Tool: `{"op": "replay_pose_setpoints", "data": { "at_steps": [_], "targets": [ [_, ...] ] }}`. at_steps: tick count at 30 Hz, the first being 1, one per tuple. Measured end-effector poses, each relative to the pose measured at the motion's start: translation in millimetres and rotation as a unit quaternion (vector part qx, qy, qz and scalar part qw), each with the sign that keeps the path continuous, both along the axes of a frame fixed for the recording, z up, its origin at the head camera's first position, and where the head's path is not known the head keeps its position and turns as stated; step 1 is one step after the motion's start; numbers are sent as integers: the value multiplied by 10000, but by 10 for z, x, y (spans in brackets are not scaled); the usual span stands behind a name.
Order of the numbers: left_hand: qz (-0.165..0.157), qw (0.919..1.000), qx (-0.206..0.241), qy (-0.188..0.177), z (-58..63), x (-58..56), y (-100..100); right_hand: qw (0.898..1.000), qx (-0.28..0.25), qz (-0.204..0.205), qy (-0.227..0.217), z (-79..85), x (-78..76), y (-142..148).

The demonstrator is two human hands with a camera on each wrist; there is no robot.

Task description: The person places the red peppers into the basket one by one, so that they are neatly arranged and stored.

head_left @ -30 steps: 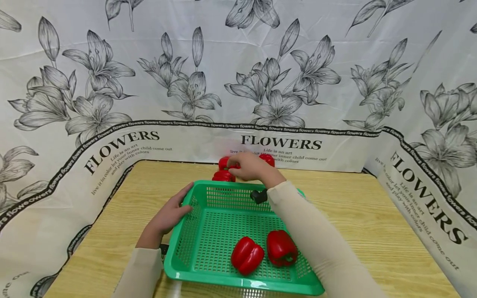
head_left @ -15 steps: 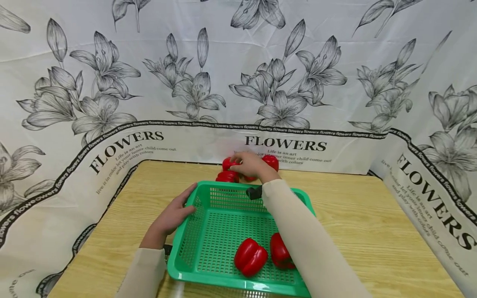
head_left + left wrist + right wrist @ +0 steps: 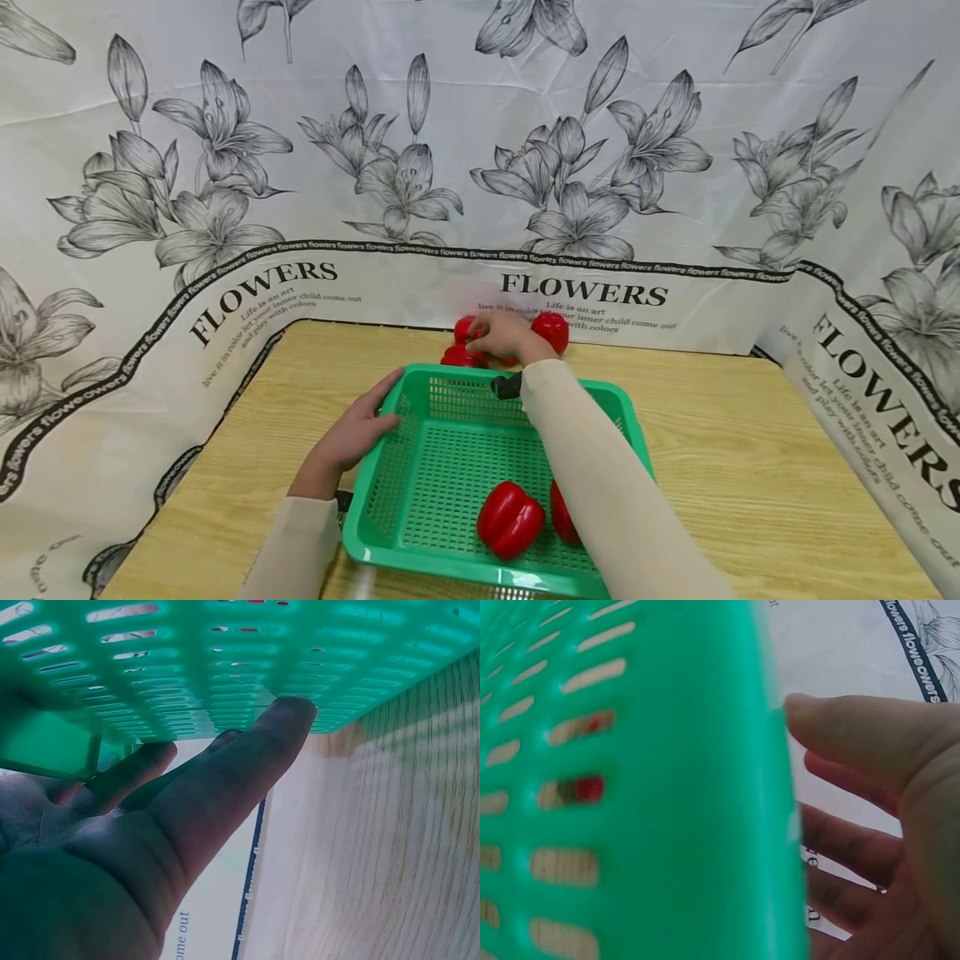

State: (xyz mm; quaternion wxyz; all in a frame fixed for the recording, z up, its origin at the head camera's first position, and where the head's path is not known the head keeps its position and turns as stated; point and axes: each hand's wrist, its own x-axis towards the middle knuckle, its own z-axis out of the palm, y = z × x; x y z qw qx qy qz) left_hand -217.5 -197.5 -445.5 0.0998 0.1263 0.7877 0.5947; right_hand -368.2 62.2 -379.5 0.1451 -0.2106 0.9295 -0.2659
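Note:
A green perforated plastic basket (image 3: 442,565) stands on the table. My left hand (image 3: 358,429) grips its left rim, thumb over the edge and fingers along the outside; the left wrist view shows fingers (image 3: 225,787) against the slotted wall. Inside lie two red bell peppers: one in full view (image 3: 510,521), the other (image 3: 562,515) partly behind my right forearm. Beyond the far rim, my right hand (image 3: 504,335) hovers among several more red peppers (image 3: 463,357), its fingers loosely bent. In the right wrist view, nothing shows between the thumb (image 3: 847,727) and fingers.
A red pepper (image 3: 551,333) sits right of my right hand, against the flower-printed cloth (image 3: 420,292) behind the table. The wooden tabletop (image 3: 735,433) extends on both sides of the basket. The basket's far rim stands between my right forearm and the table.
The head view has shifted slightly. My right hand has moved a little left relative to the rear peppers, uncovering the right one. My right forearm hides more of one basket pepper. The left hand stays put.

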Motion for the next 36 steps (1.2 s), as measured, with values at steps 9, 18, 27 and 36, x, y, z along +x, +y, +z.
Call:
{"op": "replay_pose_setpoints", "data": {
  "at_steps": [9,18,27,36],
  "targets": [
    [17,10000,8,-95,7,-7,4,9985,89,22,-543,-82,-20,-79],
    [-90,9999,39,-69,26,-2,12,9976,219,86,-649,-145,-28,-139],
    [-58,9999,46,-71,46,5,3,9963,569,-101,-640,-180,-14,-158],
    [-68,9999,13,-75,-7,-19,-19,9974,606,-38,-387,-179,0,-69]
  ]
}}
